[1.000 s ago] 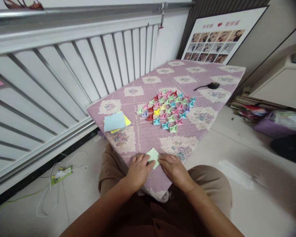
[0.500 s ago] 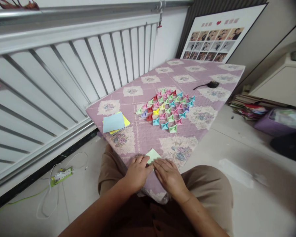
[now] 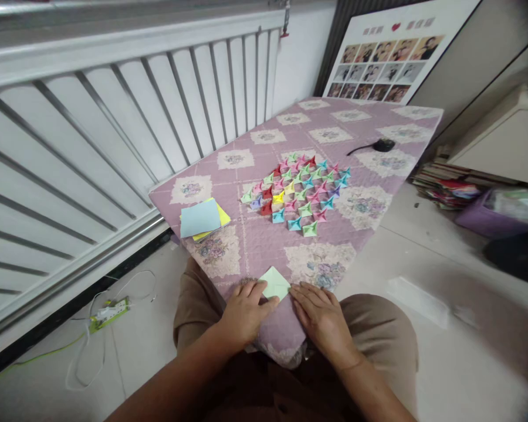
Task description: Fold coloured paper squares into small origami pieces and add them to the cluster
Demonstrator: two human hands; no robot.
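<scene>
Paper (image 3: pixel 274 284), a pale green folded square, lies at the near edge of the quilted table (image 3: pixel 264 246), pinned between both hands. Left hand (image 3: pixel 245 310) presses its fingers down on the sheet's left corner; right hand (image 3: pixel 323 316) lies flat, fingers spread, fingertips touching its right edge. Farther back sit a stack of sheets (image 3: pixel 201 218), then rows of folded stars (image 3: pixel 299 190).
</scene>
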